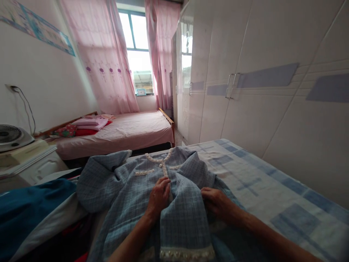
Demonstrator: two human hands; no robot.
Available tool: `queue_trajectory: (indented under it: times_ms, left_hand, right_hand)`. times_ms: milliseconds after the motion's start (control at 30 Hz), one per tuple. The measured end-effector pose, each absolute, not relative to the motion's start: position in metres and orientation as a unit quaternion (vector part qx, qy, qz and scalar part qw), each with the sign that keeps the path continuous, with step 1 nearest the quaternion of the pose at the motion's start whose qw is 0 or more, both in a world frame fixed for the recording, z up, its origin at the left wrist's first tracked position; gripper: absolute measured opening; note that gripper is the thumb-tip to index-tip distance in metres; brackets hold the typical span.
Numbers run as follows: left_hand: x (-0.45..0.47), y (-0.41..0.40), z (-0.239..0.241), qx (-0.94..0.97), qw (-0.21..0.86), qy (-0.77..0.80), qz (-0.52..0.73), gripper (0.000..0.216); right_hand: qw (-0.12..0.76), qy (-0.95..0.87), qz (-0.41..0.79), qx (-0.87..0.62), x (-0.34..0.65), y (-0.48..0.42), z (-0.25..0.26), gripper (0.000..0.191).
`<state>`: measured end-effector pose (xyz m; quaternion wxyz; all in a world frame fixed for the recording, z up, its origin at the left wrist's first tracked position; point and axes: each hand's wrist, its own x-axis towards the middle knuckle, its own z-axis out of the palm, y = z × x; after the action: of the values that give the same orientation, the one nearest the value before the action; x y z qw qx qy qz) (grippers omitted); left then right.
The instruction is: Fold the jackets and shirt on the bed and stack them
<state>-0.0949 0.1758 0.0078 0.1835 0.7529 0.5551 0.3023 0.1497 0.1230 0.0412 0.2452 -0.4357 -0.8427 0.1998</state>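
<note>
A blue checked jacket (pixel 131 196) with cream lace trim lies front up on a bed, its collar pointing away from me. The left-hand sleeve (pixel 95 183) is bent out to the side. Across the front, the other sleeve (pixel 184 214) is folded down, its trimmed cuff towards me. My left hand (pixel 159 193) is closed at the button band, fingers pinched on the cloth beside the folded sleeve. At that sleeve's outer edge, my right hand (pixel 218 202) has its fingers curled on the fabric; the fingertips are partly hidden.
The jacket's bed has a blue-and-white sheet (pixel 245 171). Teal and white clothes (pixel 38 211) are heaped at left. Beyond them stand a pale plastic box (pixel 46 163) and a fan (pixel 13 136). A pink bed (pixel 131 127) is ahead; a white wardrobe (pixel 259 116) lines the right.
</note>
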Motion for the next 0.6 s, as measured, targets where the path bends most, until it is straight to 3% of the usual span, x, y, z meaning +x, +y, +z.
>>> queue_trajectory:
  times_ms: [167, 333, 400, 600]
  left_hand:
    - [-0.096, 0.159, 0.060, 0.754, 0.278, 0.533, 0.263, 0.050]
    - [-0.087, 0.118, 0.089, 0.782, 0.308, 0.526, 0.132, 0.081]
    - [-0.085, 0.107, 0.087, 0.788, 0.314, 0.516, 0.118, 0.081]
    - [-0.141, 0.109, 0.061, 0.667, 0.442, 0.510, 0.316, 0.063]
  right_hand:
    - [0.306, -0.764, 0.125, -0.553, 0.167, 0.157, 0.051, 0.033]
    - [0.266, -0.698, 0.088, -0.659, 0.182, 0.197, 0.045, 0.040]
    - [0.261, -0.695, 0.120, -0.659, 0.184, 0.204, 0.035, 0.043]
    - [0.308, -0.690, 0.214, -0.619, 0.191, 0.201, 0.011, 0.043]
